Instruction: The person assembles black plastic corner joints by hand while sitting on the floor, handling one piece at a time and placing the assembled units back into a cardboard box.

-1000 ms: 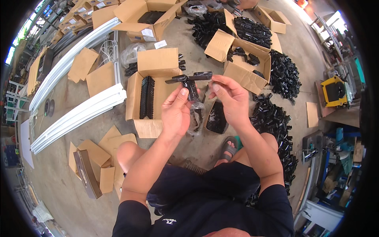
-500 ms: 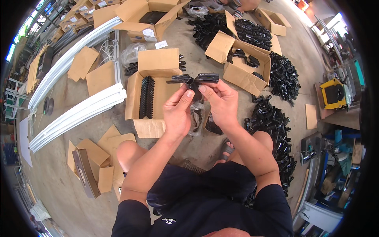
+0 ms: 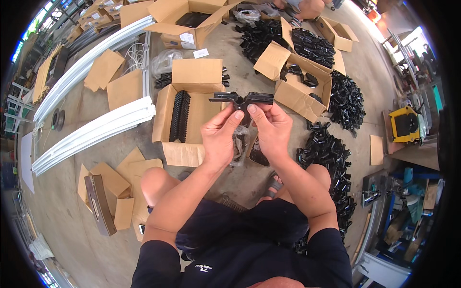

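Observation:
Out in front of me I hold a shiny black V-shaped bracket (image 3: 260,98), its two arms spread nearly level to left and right. My left hand (image 3: 219,137) pinches it near the middle on the left side, thumb on top. My right hand (image 3: 272,132) grips the other side in the same way, and the two thumbs almost meet. Fingers hide the lower middle of the bracket. Just beyond my left hand an open cardboard box (image 3: 198,77) contains a neat stacked row of black brackets (image 3: 180,116). Below the hands lies a clear plastic bag (image 3: 240,146) with dark contents.
Loose black brackets (image 3: 329,158) lie heaped along my right. Another open carton (image 3: 300,98) with some brackets stands beyond my right hand. White metal profiles (image 3: 101,132) and flattened cardboard (image 3: 115,192) lie to my left. At the top edge another person's leg (image 3: 311,8) shows.
The bracket's arms have come level, where the left one sat tilted before. My hands have drawn slightly closer together, still gripping it. The whole view has shifted a little.

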The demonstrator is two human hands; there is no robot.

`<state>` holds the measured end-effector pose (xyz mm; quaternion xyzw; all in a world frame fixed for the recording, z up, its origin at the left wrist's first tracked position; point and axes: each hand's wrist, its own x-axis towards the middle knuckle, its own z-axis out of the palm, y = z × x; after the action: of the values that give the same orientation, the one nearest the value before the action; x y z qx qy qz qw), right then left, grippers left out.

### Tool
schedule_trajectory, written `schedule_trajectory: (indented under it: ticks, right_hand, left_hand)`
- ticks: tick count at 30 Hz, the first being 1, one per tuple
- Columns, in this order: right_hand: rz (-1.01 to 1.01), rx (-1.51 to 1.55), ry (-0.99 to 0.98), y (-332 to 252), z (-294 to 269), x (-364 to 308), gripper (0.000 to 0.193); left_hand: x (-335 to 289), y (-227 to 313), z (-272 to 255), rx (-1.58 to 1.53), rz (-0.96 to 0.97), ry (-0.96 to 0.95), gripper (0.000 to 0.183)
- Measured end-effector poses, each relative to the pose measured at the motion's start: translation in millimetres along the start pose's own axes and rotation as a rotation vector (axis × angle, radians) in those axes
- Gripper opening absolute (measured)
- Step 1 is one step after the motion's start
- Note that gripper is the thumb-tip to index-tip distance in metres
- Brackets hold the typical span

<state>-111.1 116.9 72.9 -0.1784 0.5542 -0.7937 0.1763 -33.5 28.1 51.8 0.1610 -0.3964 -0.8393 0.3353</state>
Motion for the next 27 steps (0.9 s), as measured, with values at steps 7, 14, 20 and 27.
schedule_trajectory:
  ticks: [7, 14, 20, 27]
  right_hand:
    - [-0.008, -0.049, -0.05, -2.5, -3.0, 2.1, 0.014]
    - [0.071, -0.011, -0.011, 1.9, -4.8, 0.7, 0.013]
    - [0.066, -0.038, 0.024, 5.6, -3.7, -1.7, 0.012]
    - [0.034, 0.004, 0.01, 8.9, -2.8, -1.2, 0.013]
  left_hand:
    - [-0.8, 2.6, 0.6, 0.028, -0.001, 0.005, 0.036]
    - [-2.0, -1.9, 2.1, 0.082, 0.021, 0.016, 0.035]
    - [-3.9, -1.4, 2.2, 0.129, 0.006, 0.018, 0.034]
    - [-0.7, -5.8, -3.6, 0.181, -0.04, 0.052, 0.035]
